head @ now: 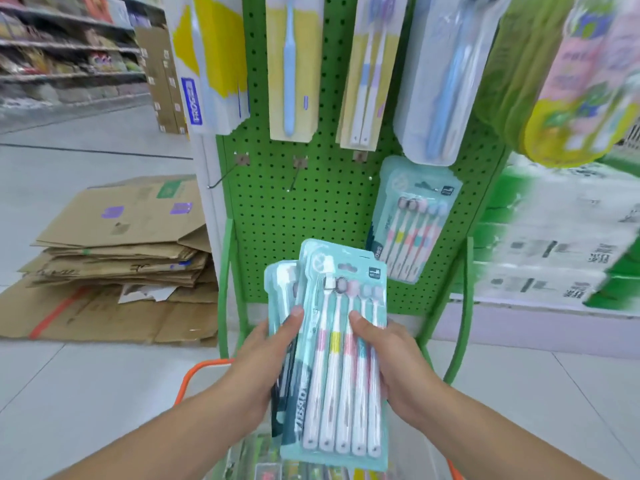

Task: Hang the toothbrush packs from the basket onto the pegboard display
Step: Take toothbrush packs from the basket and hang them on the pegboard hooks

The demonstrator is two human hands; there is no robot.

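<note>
Below the pegboard, the left hand and right hand both grip a stack of toothbrush packs above the basket.

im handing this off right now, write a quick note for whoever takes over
Left hand: grips the back packs of a fanned stack of toothbrush packs.
Right hand: grips the front pack, thumb on its face.
Stack is held above the basket, in front of the green pegboard.
Done: matching packs already hang on the lower right.
Left: hang the held packs; bare hooks are on the lower row. More items are in the basket, too blurred to name.
</note>
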